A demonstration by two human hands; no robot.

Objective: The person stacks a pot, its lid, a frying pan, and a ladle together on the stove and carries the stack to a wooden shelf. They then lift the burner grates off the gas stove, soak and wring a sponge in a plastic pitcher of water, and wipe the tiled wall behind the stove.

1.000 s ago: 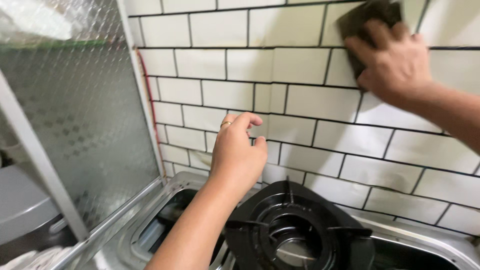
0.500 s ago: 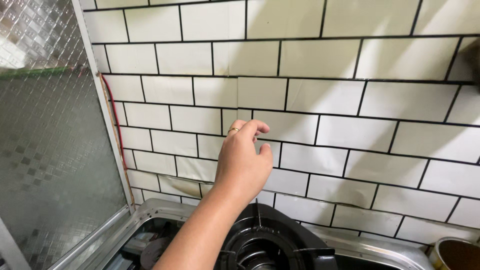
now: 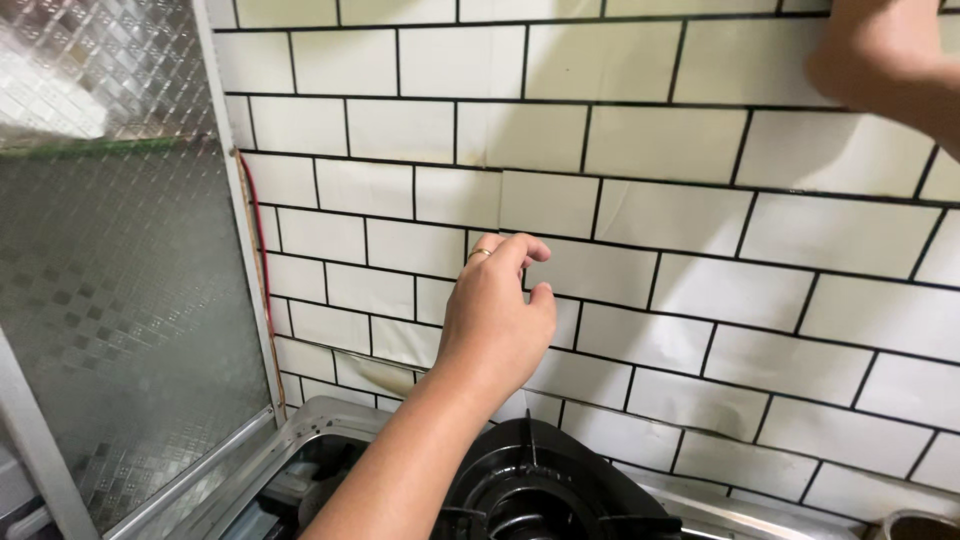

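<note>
Resting loosely curled, holding nothing, the left hand (image 3: 495, 315) touches the tiled wall (image 3: 650, 200) above the black burner (image 3: 540, 495).

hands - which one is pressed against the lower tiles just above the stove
The left hand, wearing a ring, rests there; the right hand is high at the top right corner.

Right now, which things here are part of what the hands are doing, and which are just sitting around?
In use:
left hand, fingers against the wall
right hand, up at the top right of the wall
white tile wall, wrinkled like a stuck-on sheet

Just there:
black stove burner
metal stove top
patterned glass window
red cord along the window frame
</note>
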